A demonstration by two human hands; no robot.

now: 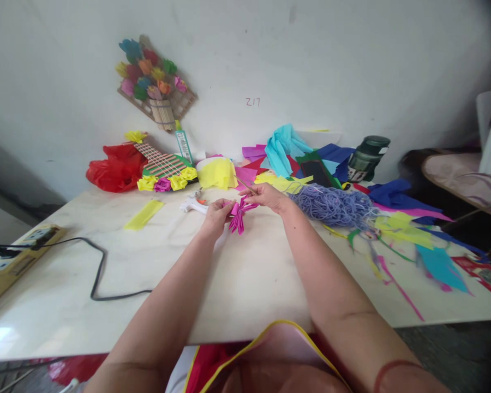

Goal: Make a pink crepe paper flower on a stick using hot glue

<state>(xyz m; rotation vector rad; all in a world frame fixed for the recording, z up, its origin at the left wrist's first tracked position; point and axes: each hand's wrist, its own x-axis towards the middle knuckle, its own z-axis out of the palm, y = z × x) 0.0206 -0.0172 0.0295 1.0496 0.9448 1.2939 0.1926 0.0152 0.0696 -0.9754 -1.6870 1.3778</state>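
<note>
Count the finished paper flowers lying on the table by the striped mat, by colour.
Yellow flowers: 3
Pink flower: 1
Total: 4 beside the striped mat; the folded pink paper held in both hands is not counted.

1. The left hand (216,214) and right hand (265,196) are showing bare, wearing no gloves and no rings that can be made out.
2. Both forearms are running uncovered from the 6 o'clock edge up toward the centre, with no sleeves showing.
3. A thin reddish band (396,367) is circling the right arm near the 5 o'clock corner.
4. At 6 o'clock, a red garment (213,363) edged with yellow piping is showing at the chest, its neckline curving between the arms.
</note>
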